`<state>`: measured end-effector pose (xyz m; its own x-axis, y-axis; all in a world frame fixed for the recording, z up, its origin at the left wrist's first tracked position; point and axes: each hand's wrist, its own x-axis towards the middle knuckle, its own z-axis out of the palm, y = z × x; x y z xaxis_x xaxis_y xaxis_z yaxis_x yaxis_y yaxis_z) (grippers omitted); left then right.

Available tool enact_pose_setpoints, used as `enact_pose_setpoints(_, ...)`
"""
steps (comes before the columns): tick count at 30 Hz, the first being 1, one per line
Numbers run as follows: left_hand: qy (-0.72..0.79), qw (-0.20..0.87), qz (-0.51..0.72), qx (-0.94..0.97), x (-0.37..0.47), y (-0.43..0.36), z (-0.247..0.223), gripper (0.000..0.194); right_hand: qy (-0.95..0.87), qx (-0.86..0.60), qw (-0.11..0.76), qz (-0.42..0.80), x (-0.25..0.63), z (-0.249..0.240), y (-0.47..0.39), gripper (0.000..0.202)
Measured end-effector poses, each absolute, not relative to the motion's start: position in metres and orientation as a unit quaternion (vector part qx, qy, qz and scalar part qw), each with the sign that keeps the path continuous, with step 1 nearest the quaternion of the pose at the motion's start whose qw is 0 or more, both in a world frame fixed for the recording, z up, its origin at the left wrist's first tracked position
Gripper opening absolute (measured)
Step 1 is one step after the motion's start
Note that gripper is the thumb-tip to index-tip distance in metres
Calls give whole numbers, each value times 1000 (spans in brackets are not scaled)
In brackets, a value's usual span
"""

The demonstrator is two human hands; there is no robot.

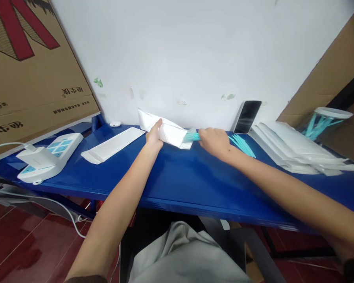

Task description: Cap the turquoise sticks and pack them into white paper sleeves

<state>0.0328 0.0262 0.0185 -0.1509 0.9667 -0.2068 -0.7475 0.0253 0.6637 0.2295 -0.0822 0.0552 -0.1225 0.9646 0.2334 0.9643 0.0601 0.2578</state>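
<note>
Blue table (177, 179) — white power strip (63, 148), flat white pouch (113, 145), loose turquoise sticks (243, 146), propped-up phone (247, 117), stacked white pouches (301, 147)

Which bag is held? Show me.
The white bag in the left hand, turquoise sticks at its end; the flat bag at left and stack at right lie untouched.

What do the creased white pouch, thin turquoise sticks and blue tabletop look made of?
Creased white pouch: probably plastic film or coated paper, slightly shiny, with crisp folds.
Thin turquoise sticks: likely smooth plastic, given their uniform colour.
Flat blue tabletop: glossy, showing soft reflections; perhaps painted metal or laminate.
</note>
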Motion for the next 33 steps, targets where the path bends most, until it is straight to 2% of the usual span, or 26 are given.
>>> enact_pose_setpoints(5,320,641,685,132,40,9,28,34,719,669,-13,185,235,52,-78,29)
enact_pose_setpoints(11,334,630,695,94,39,6,34,25,722,653,-16,227,247,51,-74,30)
enact_pose_setpoints(16,355,632,669,164,48,-7,35,11,716,667,-33,203,241,54,-75,28)
enact_pose_setpoints(20,347,589,691,234,59,-18,33,18,725,678,-34,117,236,66,-75,28)
enact_pose_setpoints(24,291,634,691,189,64,-22,34,14,759,650,-30,2,238,88,-67,50)
enact_pose_setpoints(28,218,693,669,159,67,-30,46,18,791,612,-11,17,236,116,-59,66)
enact_pose_setpoints(30,177,706,667,159,72,-41,54,23,812,583,4,35,229,131,-59,64)
enact_pose_setpoints(33,171,710,677,95,83,-61,60,26,817,568,44,89,211,149,-61,47)
